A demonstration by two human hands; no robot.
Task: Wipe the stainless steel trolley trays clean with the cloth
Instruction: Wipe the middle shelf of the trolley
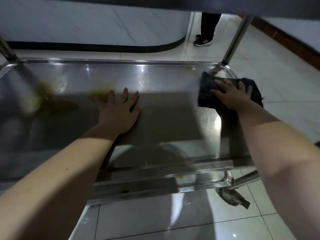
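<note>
Our cloth [207,89] sits at the tray [121,61]'s far right corner.
Our right hand [232,95] presses the dark cloth down with fingers spread wide; our left hand [119,111] lies flat mid-tray, fingers straight and apart, just right of yellow-brown stains [98,93].
</note>
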